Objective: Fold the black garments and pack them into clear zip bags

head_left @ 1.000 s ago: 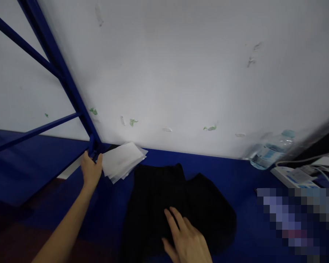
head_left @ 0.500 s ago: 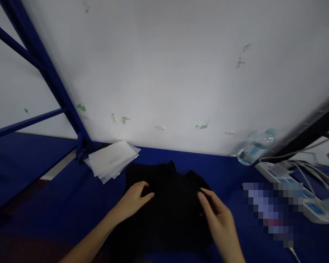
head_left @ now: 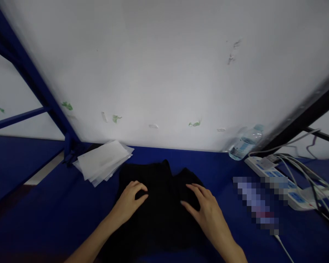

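A black cloth garment (head_left: 161, 215) lies spread on the blue surface in front of me; its dark folds make its exact kind hard to make out. My left hand (head_left: 130, 201) rests on the garment's left part, thumb and fingers apart. On the right part lies my right hand (head_left: 204, 204), its thumb spread away from its fingers and nothing held between them. Two raised bits of the cloth stand up along its far edge.
Thin white packets (head_left: 104, 160) are stacked at the back left by a blue metal frame (head_left: 55, 117). A water bottle (head_left: 245, 144) leans on the wall at right. A power strip (head_left: 279, 182) with cables and a blurred-out device (head_left: 256, 204) lie nearer.
My right hand has opened wider and moved inward over the garment. The left hand stays on the cloth. The whole view has shifted slightly to the right.
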